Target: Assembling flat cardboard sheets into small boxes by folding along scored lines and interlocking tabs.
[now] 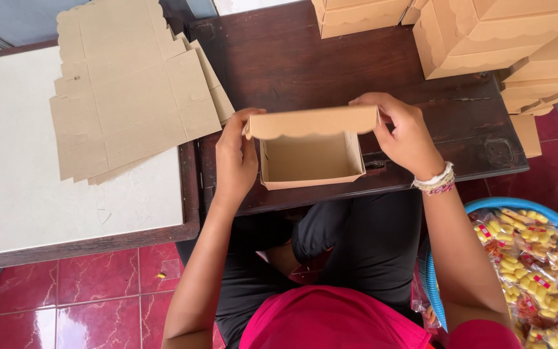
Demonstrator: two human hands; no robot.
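Observation:
A small brown cardboard box (309, 159) stands on the dark wooden table (292, 58), its inside bare. Its scalloped lid flap (311, 121) is raised over the far side. My left hand (235, 155) grips the left end of the flap and the box's left wall. My right hand (403, 132), with bead bracelets at the wrist, pinches the flap's right end.
A stack of flat unfolded box blanks (124, 90) lies on the pale-topped table (8, 194) at left. Folded cardboard boxes (485, 32) are piled at the back right. A blue basket (485, 205) of bagged yellow snacks (537, 271) sits at lower right on the red tile floor (98, 291).

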